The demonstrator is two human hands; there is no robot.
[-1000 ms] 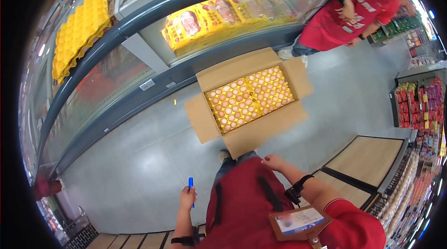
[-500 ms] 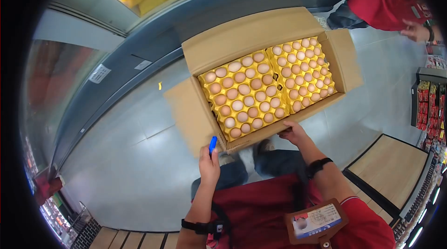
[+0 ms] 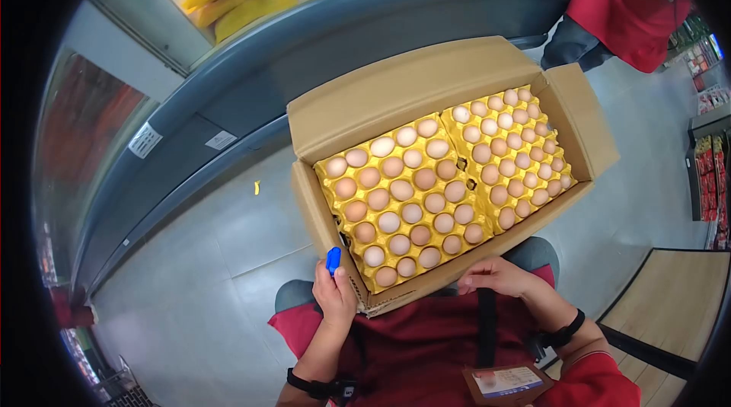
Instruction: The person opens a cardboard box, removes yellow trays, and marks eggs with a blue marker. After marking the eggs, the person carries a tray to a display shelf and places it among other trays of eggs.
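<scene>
An open cardboard box (image 3: 396,91) stands on the floor right in front of me, holding two yellow trays (image 3: 333,190) filled with several brown and white eggs (image 3: 411,186). My left hand (image 3: 335,296) grips a small blue tool (image 3: 333,259) and rests against the box's near left corner. My right hand (image 3: 495,276) holds the box's near front flap, fingers curled over its edge. Both wrists wear black bands. A badge holder (image 3: 506,382) hangs on my red apron.
A curved grey chest freezer (image 3: 320,34) with yellow packs behind glass runs along the far side of the box. Another person in a red apron (image 3: 628,7) stands at the upper right. Shelves with goods (image 3: 704,171) line the right; a wooden platform (image 3: 685,304) lies at lower right.
I have bent down closer to the box, which now fills more of the view. My left hand with the blue tool reached its corner; my right hand took the front flap.
</scene>
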